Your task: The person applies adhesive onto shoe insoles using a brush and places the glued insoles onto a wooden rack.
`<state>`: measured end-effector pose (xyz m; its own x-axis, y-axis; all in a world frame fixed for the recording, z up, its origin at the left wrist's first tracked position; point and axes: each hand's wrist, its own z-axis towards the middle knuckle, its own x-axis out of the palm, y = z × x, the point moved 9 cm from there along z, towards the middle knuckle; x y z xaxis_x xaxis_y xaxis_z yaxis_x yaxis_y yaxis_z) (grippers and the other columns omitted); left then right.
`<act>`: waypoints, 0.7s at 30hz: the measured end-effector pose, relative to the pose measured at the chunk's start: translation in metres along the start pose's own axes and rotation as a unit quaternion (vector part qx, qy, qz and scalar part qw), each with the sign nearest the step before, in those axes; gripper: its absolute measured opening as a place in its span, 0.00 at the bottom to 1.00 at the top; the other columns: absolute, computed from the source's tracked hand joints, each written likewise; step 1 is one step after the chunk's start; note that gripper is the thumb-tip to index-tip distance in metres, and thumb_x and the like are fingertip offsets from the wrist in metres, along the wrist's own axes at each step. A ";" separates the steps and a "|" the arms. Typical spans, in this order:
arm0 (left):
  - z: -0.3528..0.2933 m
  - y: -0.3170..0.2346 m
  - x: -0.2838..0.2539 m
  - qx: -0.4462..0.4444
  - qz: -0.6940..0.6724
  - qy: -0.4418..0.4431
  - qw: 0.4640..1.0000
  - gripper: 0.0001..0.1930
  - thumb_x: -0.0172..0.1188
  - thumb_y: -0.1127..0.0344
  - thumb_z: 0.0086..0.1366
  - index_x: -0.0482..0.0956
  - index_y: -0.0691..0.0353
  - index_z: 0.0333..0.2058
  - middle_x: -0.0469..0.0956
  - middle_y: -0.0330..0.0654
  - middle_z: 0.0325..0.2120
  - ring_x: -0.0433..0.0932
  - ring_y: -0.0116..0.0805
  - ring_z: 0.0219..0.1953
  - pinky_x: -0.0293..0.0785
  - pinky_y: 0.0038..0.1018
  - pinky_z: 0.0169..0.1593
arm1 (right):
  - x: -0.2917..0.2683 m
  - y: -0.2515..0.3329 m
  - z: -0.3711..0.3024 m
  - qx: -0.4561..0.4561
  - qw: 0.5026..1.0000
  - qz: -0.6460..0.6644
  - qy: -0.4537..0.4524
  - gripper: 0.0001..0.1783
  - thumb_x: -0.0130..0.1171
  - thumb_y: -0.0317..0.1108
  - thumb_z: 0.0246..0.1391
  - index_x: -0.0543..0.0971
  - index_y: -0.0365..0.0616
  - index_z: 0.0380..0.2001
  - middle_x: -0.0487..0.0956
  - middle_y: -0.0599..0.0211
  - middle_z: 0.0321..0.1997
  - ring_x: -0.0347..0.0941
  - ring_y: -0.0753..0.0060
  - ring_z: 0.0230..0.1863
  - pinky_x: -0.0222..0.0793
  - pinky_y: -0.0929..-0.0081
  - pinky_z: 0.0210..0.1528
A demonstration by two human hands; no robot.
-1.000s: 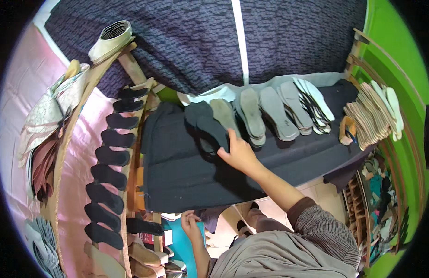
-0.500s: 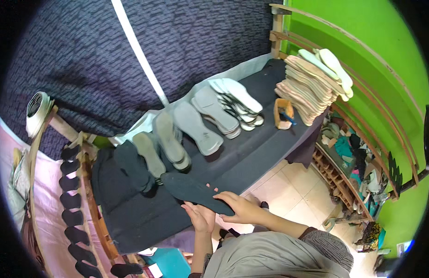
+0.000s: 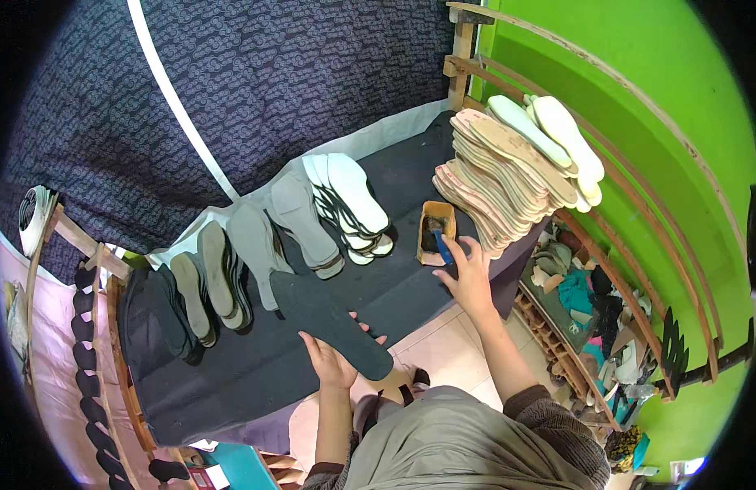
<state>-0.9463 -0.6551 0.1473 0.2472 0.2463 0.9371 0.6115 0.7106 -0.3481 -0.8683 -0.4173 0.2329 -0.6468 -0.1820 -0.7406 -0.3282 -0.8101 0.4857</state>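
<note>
My left hand (image 3: 337, 364) grips a long black shoe sole (image 3: 333, 322) from below, with its fingertips curling up at the right edge. The sole slants over the front of the black-covered table. My right hand (image 3: 473, 282) is at a small orange-brown tub (image 3: 427, 220), thumb and fingers spread around a blue handle (image 3: 443, 247). The index finger is at the handle and the thumb stands apart from it. Dark residue coats the inside of the tub; the handle's lower end cannot be made out.
Grey, olive and black soles (image 3: 296, 220) lie in a row of piles, beside white ones (image 3: 357, 192). A tall stack of beige insoles (image 3: 496, 163) stands behind the tub. Wooden racks flank the table (image 3: 255, 371). Scraps (image 3: 578, 294) fill a shelf at right.
My right hand has left the black sole and reached right to the tub's blue handle. My left hand keeps the sole, now turned steeper. The view has shifted to the right.
</note>
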 end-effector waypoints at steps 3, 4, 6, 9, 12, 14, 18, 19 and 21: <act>0.010 0.010 0.007 -0.004 -0.004 0.043 0.999 0.42 0.25 0.28 0.61 0.62 0.62 0.54 0.69 0.48 0.46 0.73 0.47 0.43 0.68 0.63 0.46 | 0.022 -0.025 0.015 -0.024 0.998 0.049 0.036 0.25 0.66 0.26 0.39 0.76 0.47 0.46 0.70 0.60 0.44 0.66 0.53 0.45 0.65 0.62 0.48; 0.011 0.013 0.006 -0.014 0.016 0.043 0.999 0.43 0.25 0.28 0.60 0.62 0.63 0.54 0.70 0.49 0.45 0.73 0.46 0.42 0.69 0.62 0.45 | 0.022 -0.029 0.020 -0.037 0.996 0.076 0.007 0.19 0.64 0.23 0.40 0.78 0.43 0.41 0.72 0.58 0.36 0.70 0.53 0.39 0.68 0.63 0.43; 0.013 0.013 0.003 -0.025 0.039 0.040 0.998 0.44 0.25 0.27 0.60 0.63 0.64 0.54 0.70 0.49 0.44 0.73 0.46 0.42 0.70 0.60 0.45 | 0.023 -0.035 0.026 -0.046 0.994 0.097 -0.001 0.18 0.63 0.23 0.41 0.78 0.43 0.41 0.72 0.57 0.35 0.71 0.55 0.36 0.69 0.65 0.39; 0.012 0.001 -0.007 -0.034 0.075 0.024 0.996 0.43 0.25 0.29 0.61 0.63 0.63 0.54 0.70 0.51 0.45 0.73 0.48 0.41 0.72 0.59 0.43 | 0.007 -0.026 0.033 -0.040 0.985 0.165 -0.042 0.16 0.60 0.19 0.44 0.78 0.41 0.39 0.72 0.57 0.34 0.73 0.59 0.31 0.69 0.71 0.32; 0.020 -0.008 -0.019 -0.065 0.067 0.004 0.996 0.43 0.25 0.29 0.61 0.64 0.63 0.54 0.70 0.51 0.44 0.74 0.48 0.41 0.72 0.59 0.44 | -0.011 -0.012 0.031 -0.069 0.982 0.162 -0.072 0.15 0.58 0.18 0.45 0.77 0.38 0.39 0.72 0.55 0.35 0.74 0.54 0.32 0.71 0.67 0.33; 0.032 -0.016 -0.020 -0.079 0.093 0.004 0.993 0.42 0.26 0.29 0.62 0.64 0.64 0.54 0.71 0.51 0.44 0.74 0.48 0.41 0.72 0.58 0.44 | -0.003 -0.015 0.032 -0.041 0.982 0.178 -0.041 0.14 0.57 0.18 0.44 0.76 0.37 0.38 0.74 0.55 0.37 0.74 0.56 0.32 0.71 0.68 0.34; 0.054 -0.024 -0.021 -0.084 0.125 0.007 0.989 0.42 0.24 0.30 0.63 0.61 0.65 0.55 0.70 0.52 0.45 0.75 0.47 0.39 0.75 0.51 0.42 | -0.030 0.002 0.029 -0.059 0.981 0.136 -0.127 0.14 0.57 0.17 0.42 0.76 0.38 0.36 0.76 0.54 0.37 0.75 0.56 0.35 0.71 0.68 0.36; 0.056 -0.026 -0.023 -0.081 0.126 0.002 0.989 0.42 0.24 0.30 0.63 0.61 0.65 0.55 0.70 0.52 0.45 0.75 0.47 0.39 0.75 0.51 0.42 | -0.038 0.012 0.026 -0.084 0.981 0.098 -0.147 0.16 0.56 0.15 0.40 0.76 0.38 0.36 0.77 0.54 0.36 0.75 0.55 0.36 0.71 0.68 0.37; 0.064 -0.024 -0.018 -0.084 0.135 0.046 0.986 0.42 0.23 0.31 0.63 0.60 0.65 0.56 0.70 0.52 0.46 0.75 0.47 0.38 0.75 0.50 0.42 | -0.055 0.031 0.016 -0.108 0.971 0.115 -0.179 0.17 0.57 0.15 0.38 0.77 0.39 0.36 0.77 0.55 0.36 0.75 0.55 0.35 0.72 0.67 0.36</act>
<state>-1.0139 -0.6347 0.1404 0.4813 0.3450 0.8058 0.6279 0.5057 -0.5916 -0.8543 -0.4241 0.2959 -0.8961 -0.1984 -0.3970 -0.0199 -0.8757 0.4824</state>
